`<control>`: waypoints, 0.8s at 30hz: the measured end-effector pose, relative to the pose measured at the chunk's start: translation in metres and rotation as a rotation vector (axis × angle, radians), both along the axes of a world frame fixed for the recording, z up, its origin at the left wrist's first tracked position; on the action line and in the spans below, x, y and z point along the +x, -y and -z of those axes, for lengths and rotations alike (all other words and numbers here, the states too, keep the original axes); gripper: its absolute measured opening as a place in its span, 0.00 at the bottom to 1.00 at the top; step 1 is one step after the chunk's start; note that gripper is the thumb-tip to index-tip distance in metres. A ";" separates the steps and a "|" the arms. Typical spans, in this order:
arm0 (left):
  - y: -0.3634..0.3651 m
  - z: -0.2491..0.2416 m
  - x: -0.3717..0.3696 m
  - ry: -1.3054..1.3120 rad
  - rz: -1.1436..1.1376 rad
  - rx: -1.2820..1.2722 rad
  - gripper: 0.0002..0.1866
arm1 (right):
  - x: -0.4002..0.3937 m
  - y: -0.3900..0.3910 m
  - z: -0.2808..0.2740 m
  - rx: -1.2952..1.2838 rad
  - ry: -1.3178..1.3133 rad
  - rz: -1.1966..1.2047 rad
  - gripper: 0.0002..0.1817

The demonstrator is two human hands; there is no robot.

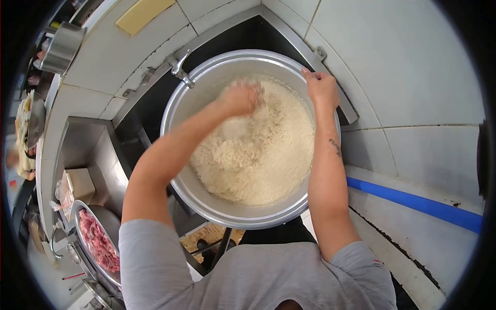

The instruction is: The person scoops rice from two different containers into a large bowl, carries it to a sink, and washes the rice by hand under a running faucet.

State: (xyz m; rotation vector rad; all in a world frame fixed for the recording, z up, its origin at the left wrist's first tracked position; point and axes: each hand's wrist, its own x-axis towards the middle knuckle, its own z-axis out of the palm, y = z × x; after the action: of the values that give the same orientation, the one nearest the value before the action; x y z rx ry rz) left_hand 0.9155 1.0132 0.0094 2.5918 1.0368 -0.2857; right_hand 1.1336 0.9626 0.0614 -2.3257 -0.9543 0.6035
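A large round metal pot (175, 111) holds pale, wet-looking grains (279, 150) that resemble rice. Over the grains in the upper part of the pot is my left hand (244, 97), smeared by motion, so its fingers cannot be made out. My right hand (321, 89) grips the pot's rim at the upper right, fingers bent over the edge. A metal tap (182, 71) reaches over the pot's upper left rim.
At the lower left, a metal bowl of raw meat (98, 240) stands near a sink (101, 150) with a pale block-like container (80, 183). A blue pipe (413, 201) runs along the right wall. Another pot (63, 47) is at the upper left.
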 end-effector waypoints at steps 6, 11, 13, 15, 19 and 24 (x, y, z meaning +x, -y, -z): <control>0.019 0.075 -0.106 -0.215 -0.516 -0.210 0.27 | 0.003 0.001 0.003 0.023 0.006 -0.012 0.27; 0.110 0.016 -0.047 0.074 -1.004 -0.633 0.45 | 0.002 0.000 0.003 0.016 0.032 0.004 0.26; 0.123 0.032 -0.032 0.304 -1.105 -0.692 0.41 | 0.000 -0.002 0.000 -0.007 0.029 0.003 0.26; 0.106 0.052 -0.036 0.470 -1.023 -0.731 0.35 | -0.002 -0.003 -0.005 0.004 0.027 0.004 0.26; -0.001 0.065 -0.057 0.566 -1.111 -0.443 0.26 | -0.004 0.000 -0.007 -0.012 0.036 0.015 0.26; -0.028 0.074 0.030 0.653 -1.054 -0.815 0.29 | -0.005 0.000 -0.007 -0.002 0.062 0.026 0.28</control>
State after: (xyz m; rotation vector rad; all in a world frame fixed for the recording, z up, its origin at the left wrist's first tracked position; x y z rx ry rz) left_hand 0.9455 1.0409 -0.0650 1.0688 1.4240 0.3264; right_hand 1.1290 0.9627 0.0687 -2.3674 -0.9499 0.5251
